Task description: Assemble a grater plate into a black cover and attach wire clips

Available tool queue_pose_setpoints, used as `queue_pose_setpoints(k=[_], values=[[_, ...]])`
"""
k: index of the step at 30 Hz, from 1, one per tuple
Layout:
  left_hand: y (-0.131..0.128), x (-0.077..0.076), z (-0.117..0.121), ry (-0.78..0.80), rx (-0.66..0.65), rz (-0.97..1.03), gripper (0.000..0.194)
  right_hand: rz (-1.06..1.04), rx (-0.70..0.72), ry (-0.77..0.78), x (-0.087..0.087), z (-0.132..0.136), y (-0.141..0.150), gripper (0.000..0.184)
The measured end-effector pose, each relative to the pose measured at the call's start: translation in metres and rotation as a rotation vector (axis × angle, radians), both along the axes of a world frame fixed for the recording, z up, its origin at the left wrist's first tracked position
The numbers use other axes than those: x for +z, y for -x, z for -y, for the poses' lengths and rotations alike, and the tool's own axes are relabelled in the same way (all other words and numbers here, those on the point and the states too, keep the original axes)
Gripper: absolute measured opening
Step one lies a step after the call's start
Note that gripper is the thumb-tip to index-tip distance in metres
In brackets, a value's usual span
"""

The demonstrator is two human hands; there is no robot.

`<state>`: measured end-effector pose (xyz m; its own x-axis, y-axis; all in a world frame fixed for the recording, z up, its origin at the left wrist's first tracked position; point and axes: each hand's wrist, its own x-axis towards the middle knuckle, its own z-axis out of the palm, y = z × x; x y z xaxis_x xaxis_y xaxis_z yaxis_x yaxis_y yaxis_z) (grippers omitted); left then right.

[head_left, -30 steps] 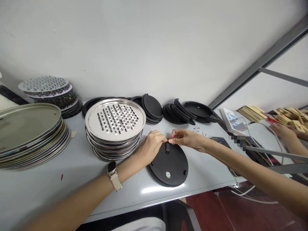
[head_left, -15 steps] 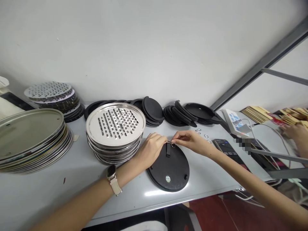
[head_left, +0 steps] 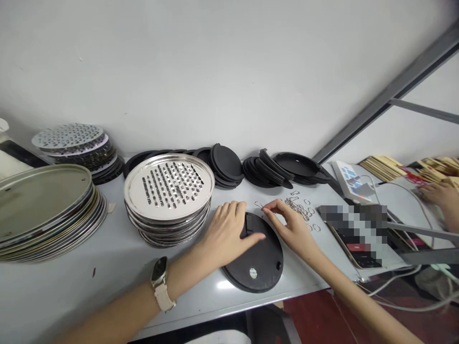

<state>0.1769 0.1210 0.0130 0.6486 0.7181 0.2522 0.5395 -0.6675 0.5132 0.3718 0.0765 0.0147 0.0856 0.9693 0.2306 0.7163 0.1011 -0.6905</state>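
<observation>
A round black disc (head_left: 260, 263) lies on the table before me, with a short black strap (head_left: 248, 224) near its far edge and a small round sticker on top. Across its left edge rests my left hand (head_left: 227, 232), its thumb spread out over the disc and its fingers lying together. Just beyond the disc's far right rim, my right hand (head_left: 287, 222) pinches a small silver wire clip (head_left: 258, 205) between thumb and fingertips. A loose pile of similar metal clips and rings (head_left: 299, 208) lies beside that hand.
Left of the disc stands a stack of round metal graters (head_left: 172, 191); more round plates (head_left: 46, 200) are piled farther left. Black round lids (head_left: 227, 165) line the wall. At right are a phone (head_left: 351, 239), a power strip (head_left: 351, 181) and another person's hand (head_left: 439, 193).
My hands have moved apart. The left has drawn back from the strap end and spread on the disc; the right has shifted right, uncovering the clip pile. The phone now shows more fully.
</observation>
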Motion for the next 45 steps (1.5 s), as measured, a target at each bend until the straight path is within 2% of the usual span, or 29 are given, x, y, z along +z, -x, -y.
queue_pose_setpoints(k=[3,4,7,11,14,17,21,26,34,38,45], values=[[0.002,0.006,0.015,0.060,-0.031,-0.070,0.115,-0.087,-0.161,-0.017,-0.013,0.023,0.011,0.017],[0.004,0.006,0.018,0.092,-0.040,-0.091,0.128,-0.109,-0.208,-0.023,-0.016,0.031,0.016,0.017],[0.013,0.007,0.023,0.222,-0.095,-0.153,0.143,-0.182,-0.319,-0.024,-0.026,0.049,0.029,0.020],[0.032,0.003,0.020,0.403,-0.249,-0.182,0.147,-0.150,-0.400,-0.006,-0.031,0.056,0.035,0.022],[0.043,-0.004,0.020,0.425,-0.253,-0.103,0.141,-0.138,-0.361,0.021,-0.029,0.052,0.032,0.021],[0.043,-0.006,0.026,0.379,-0.176,0.038,0.140,-0.180,-0.318,0.025,-0.027,0.045,0.027,0.020],[0.035,0.008,0.033,0.284,-0.084,0.187,0.144,-0.231,-0.256,0.036,-0.025,0.033,0.020,0.023],[0.029,0.027,0.035,0.207,-0.147,0.288,0.136,-0.229,-0.170,0.017,-0.027,0.024,0.023,0.022],[0.029,0.027,0.035,0.180,-0.220,0.296,0.131,-0.161,-0.166,0.009,-0.030,0.024,0.029,0.020],[0.029,0.026,0.033,0.272,-0.224,0.306,0.130,-0.157,-0.166,0.009,-0.031,0.023,0.028,0.019],[0.027,0.009,0.028,0.573,-0.276,0.449,0.137,-0.168,-0.176,-0.006,-0.031,0.025,0.029,0.017]])
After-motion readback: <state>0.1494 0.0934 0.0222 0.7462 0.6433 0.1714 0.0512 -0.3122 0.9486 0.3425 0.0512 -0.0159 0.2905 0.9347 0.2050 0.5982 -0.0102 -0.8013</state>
